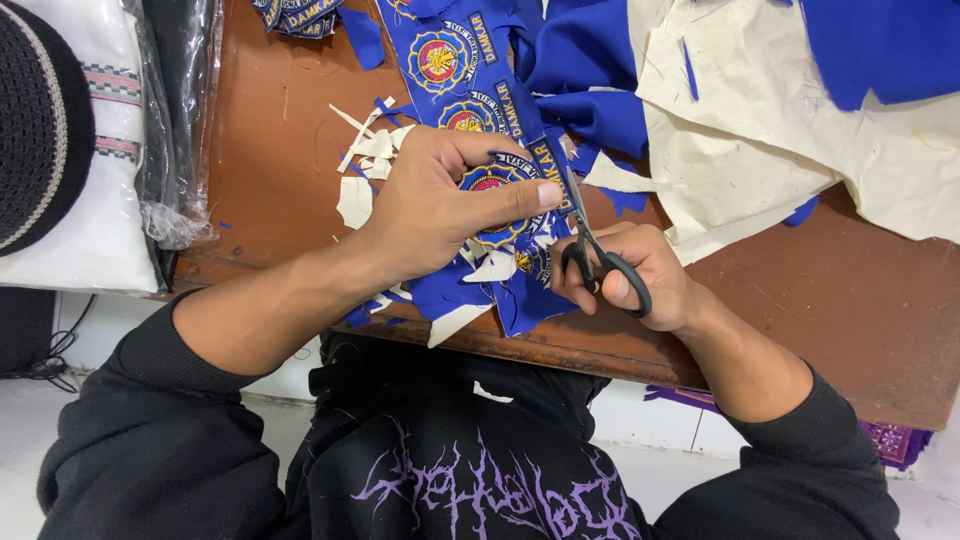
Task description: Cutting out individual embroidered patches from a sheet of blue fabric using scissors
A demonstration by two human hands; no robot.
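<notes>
My left hand [440, 205] pinches a round embroidered badge [492, 185] that sits at the end of a blue fabric strip of several like badges [440, 60]. My right hand [640, 275] holds black-handled scissors [592, 250], fingers through the loops. The blades point up and away from me along the badge's right edge, beside my left thumb. Both hands work near the front edge of a brown wooden table [860, 320].
White and blue fabric scraps [365, 160] lie around my hands. Blue cloth [590, 70] and cream cloth [780, 130] are piled at the back right. A folded white garment in plastic [110, 200] and a dark knitted cap [40, 130] sit at the left.
</notes>
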